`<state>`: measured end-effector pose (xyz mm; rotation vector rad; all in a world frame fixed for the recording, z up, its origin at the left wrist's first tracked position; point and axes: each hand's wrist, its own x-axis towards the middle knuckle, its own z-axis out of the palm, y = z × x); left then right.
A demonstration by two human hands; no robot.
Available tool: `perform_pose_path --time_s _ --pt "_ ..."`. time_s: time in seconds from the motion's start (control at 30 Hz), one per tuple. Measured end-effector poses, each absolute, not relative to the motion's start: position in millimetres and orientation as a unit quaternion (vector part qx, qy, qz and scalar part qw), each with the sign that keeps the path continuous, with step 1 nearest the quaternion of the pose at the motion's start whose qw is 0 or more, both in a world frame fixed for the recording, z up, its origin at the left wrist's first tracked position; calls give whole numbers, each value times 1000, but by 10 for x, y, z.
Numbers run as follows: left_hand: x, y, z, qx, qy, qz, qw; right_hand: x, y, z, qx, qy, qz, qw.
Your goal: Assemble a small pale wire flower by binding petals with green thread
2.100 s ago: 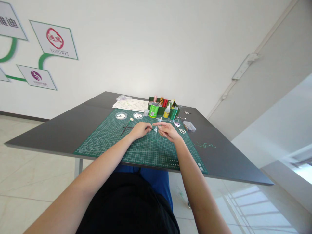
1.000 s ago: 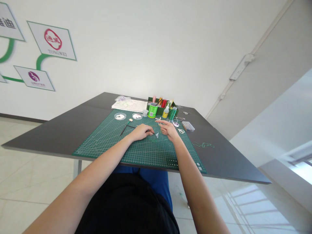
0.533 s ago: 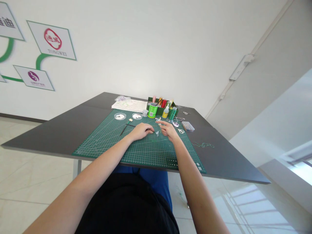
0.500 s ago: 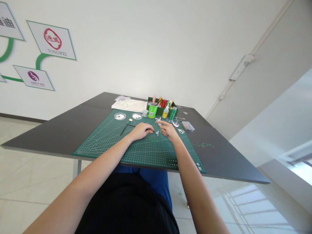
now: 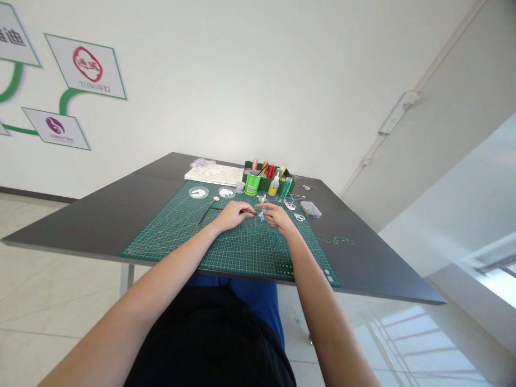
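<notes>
Basically, L hand (image 5: 234,215) has its fingers closed on a dark stick (image 5: 216,208), approx. mid-mat, stick's rear end poking out behind the hand. Small translucent piece (image 5: 262,215) sits b/w the two hands, right by the stick's tip; can't tell if they touch. R hand (image 5: 279,217) has index stretched out toward L hand, other fingers curled; can't tell if it grips the piece.

Room: wide strip of green cutting mat (image 5: 169,234) shows b/w hands & mat's front edge, which runs close along the front edge of the dark table (image 5: 387,263). More mat to the L, past a second dark stick (image 5: 203,216) lying slantwise. Far side's tighter: two round dishes (image 5: 191,194), white tub (image 5: 239,187), green can (image 5: 252,186) & glue bottle (image 5: 273,186) line up near mat's back edge, dark green box (image 5: 263,184) behind. R side: white-handled scissors (image 5: 299,217) near mat's R edge, clear case (image 5: 310,209) just beyond, green thread (image 5: 341,240) loose on the tabletop w/ table surface around it.
</notes>
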<state>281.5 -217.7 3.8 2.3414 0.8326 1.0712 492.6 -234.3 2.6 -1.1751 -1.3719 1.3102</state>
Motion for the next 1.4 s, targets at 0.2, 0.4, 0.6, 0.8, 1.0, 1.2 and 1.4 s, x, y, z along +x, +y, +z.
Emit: perform_pose_path --time_s 0.2,0.4,0.6,0.8,1.0,1.2,1.4 --pt "2813 -2159 28 817 293 422 261 4909 -2343 27 -472 -548 537 435" --pt "2811 -2130 -1 793 292 442 301 4893 -2341 30 -475 -542 548 423" --pt "2812 -2146 19 781 292 457 309 4890 -2330 17 -484 -539 551 414" --pt "2803 -2132 5 772 292 470 312 4890 -2337 13 -477 -549 556 402" --pt "2791 -2139 40 781 300 467 287 4907 -2350 25 -475 -560 559 385" --pt "2781 -2119 49 771 309 471 298 4911 -2365 39 -461 -563 570 381" --pt "2744 -1996 -5 714 303 511 372 4912 -2404 86 -394 -557 608 405"
